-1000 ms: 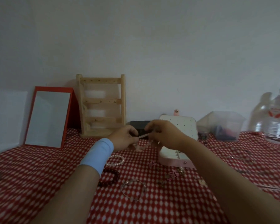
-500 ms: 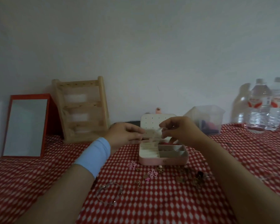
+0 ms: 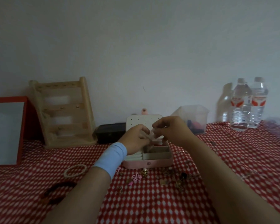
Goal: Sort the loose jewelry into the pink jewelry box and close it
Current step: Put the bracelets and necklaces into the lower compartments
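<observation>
Right grip (image 3: 173, 131) over open pink box (image 3: 148, 164)

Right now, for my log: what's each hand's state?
Left hand: closed, pinching a small pale jewelry piece.
Right hand: closed, pinching the same piece above the pink jewelry box.

Left hand (image 3: 134, 140) and right hand (image 3: 174, 130) pinch jewelry (image 3: 152, 134) over pink box (image 3: 149, 164).

The table (image 3: 152, 204) has a red cloth with white spots. At the back stand a red mirror (image 3: 6, 133), a wooden rack (image 3: 63, 113), a black box (image 3: 110, 132), a clear tub (image 3: 194, 115) and two water bottles (image 3: 240, 107). The open pink jewelry box (image 3: 148, 164) sits in the middle. Near it lie a white bead bracelet (image 3: 75, 170), a dark bracelet (image 3: 58, 191), a pink flower (image 3: 136, 177) and small gold bits (image 3: 179, 181).
</observation>
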`<state>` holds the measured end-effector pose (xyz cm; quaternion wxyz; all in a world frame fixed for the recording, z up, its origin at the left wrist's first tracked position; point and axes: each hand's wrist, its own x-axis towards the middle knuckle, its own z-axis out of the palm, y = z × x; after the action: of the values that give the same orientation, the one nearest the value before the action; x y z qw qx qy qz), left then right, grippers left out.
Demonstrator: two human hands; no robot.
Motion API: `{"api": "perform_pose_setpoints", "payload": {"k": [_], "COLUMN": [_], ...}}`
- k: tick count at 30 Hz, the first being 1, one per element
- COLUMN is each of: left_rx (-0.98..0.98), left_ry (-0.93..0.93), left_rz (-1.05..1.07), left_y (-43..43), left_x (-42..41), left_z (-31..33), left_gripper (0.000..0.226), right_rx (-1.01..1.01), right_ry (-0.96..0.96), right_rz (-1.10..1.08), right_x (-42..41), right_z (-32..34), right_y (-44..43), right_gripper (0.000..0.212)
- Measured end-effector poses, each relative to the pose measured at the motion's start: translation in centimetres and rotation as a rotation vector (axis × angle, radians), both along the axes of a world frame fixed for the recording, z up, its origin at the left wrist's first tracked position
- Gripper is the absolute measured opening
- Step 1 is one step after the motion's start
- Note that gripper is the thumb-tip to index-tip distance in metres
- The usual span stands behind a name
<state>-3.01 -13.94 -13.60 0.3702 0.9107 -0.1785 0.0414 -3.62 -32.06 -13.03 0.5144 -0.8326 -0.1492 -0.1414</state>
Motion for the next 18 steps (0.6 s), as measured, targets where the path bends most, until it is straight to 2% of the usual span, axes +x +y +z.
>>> {"api": "perform_pose_setpoints", "payload": {"k": [2, 6, 8, 13, 18], "left_rx": [-0.073, -0.014, 0.009, 0.098, 0.153], "left_ry": [0.017, 0.024, 0.002, -0.171, -0.095], "left_rz": [0.007, -0.047, -0.062, -0.016, -0.084], "left_y": [0.4, 0.4, 0.2, 0.4, 0.7], "left_x": [0.2, 0.2, 0.1, 0.4, 0.4], "left_z": [-0.2, -1.0, -1.2, -1.4, -1.4], "left_gripper": [0.023, 0.014, 0.011, 0.005, 0.009], "right_rx": [-0.021, -0.398, -0.495, -0.606, -0.649], "right_ry": [0.033, 0.148, 0.185, 0.181, 0.143], "right_rz": [-0.040, -0.087, -0.060, -0.060, -0.055], "right_x": [0.1, 0.4, 0.4, 0.3, 0.3], "right_z": [0.0, -0.3, -0.8, -1.0, -1.1], "right_y": [-0.5, -1.5, -1.6, -1.5, -1.1], "right_gripper": [0.012, 0.014, 0.013, 0.009, 0.017]}}
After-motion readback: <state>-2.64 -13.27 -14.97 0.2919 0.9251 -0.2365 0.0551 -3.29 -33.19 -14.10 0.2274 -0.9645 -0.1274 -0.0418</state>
